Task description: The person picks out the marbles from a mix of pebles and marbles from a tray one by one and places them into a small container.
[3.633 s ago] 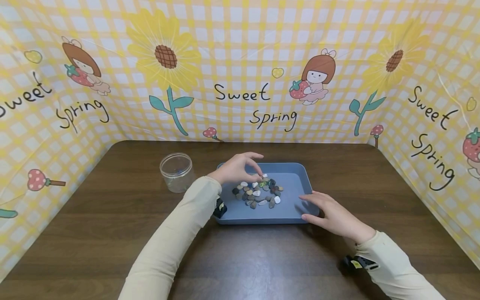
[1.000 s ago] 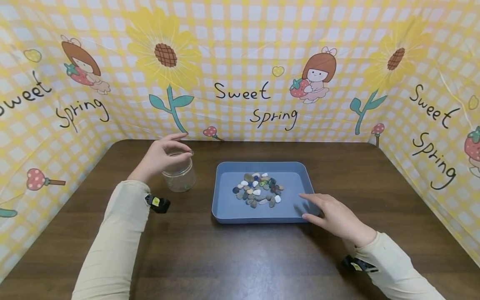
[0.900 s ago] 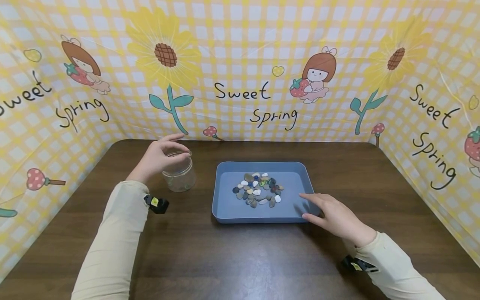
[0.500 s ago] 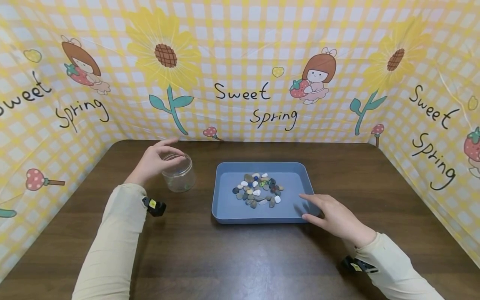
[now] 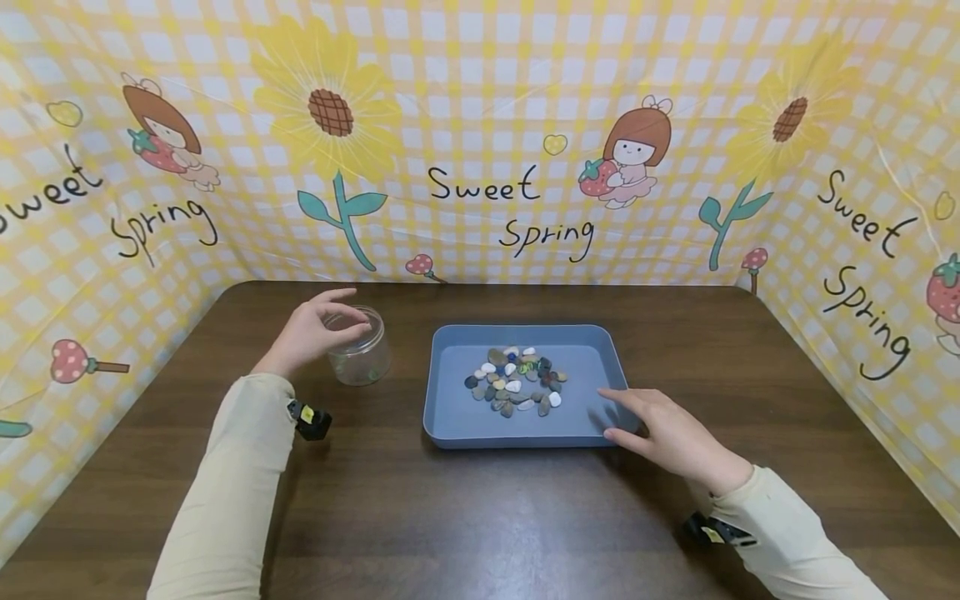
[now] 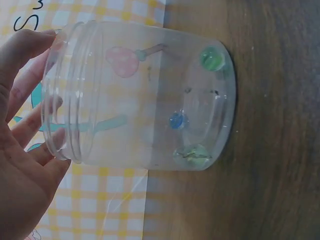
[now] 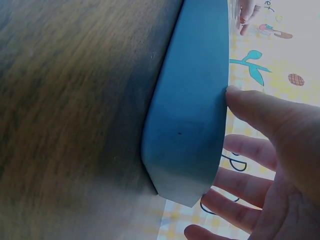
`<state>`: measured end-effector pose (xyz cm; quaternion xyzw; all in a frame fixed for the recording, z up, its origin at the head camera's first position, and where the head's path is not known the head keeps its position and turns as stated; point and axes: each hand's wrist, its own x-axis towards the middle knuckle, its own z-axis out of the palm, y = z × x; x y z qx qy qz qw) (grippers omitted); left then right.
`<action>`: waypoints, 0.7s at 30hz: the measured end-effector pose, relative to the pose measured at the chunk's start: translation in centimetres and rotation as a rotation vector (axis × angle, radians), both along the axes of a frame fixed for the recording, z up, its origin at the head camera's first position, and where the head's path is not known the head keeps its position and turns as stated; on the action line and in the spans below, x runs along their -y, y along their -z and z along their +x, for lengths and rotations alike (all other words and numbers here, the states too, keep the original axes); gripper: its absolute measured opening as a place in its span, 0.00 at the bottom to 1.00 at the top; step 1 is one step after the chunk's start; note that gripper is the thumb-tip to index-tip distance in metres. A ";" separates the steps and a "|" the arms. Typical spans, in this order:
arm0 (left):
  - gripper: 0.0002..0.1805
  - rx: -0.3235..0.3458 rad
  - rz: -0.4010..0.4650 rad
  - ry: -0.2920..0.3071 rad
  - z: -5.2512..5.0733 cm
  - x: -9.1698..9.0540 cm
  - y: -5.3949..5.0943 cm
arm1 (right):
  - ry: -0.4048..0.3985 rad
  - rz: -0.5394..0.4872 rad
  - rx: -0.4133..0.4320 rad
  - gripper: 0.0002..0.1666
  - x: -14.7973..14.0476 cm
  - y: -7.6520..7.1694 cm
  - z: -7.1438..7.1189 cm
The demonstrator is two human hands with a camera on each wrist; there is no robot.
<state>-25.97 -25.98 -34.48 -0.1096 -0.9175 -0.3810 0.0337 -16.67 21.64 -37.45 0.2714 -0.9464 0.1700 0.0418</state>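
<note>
A clear jar (image 5: 361, 358) stands upright on the table, left of a blue tray (image 5: 453, 421). My left hand (image 5: 311, 332) is at its mouth, thumb and index tips close together over the opening; no object shows between them. In the left wrist view, the left hand (image 6: 25, 120) is beside the rim of the jar (image 6: 135, 100), which holds a green marble (image 6: 212, 58), a blue marble (image 6: 176, 120) and another greenish one (image 6: 194, 156). Mixed pebbles (image 5: 513, 386) lie in the tray. My right hand (image 5: 667, 433) rests with relaxed fingers on the tray's right edge; its thumb touches the rim in the right wrist view.
The brown wooden table (image 5: 480, 517) extends in front of the tray and jar. A yellow checked cloth (image 5: 480, 100) with printed flowers and figures hangs behind the table and along both sides.
My left hand has gone from over the pebbles to the jar, and has since moved slightly left and down at its mouth. The right hand and tray look still.
</note>
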 end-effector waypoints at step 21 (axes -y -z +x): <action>0.18 -0.012 -0.032 0.008 0.1 -0.7 0.1 | -0.002 -0.003 0.004 0.32 -0.1 0.1 -0.1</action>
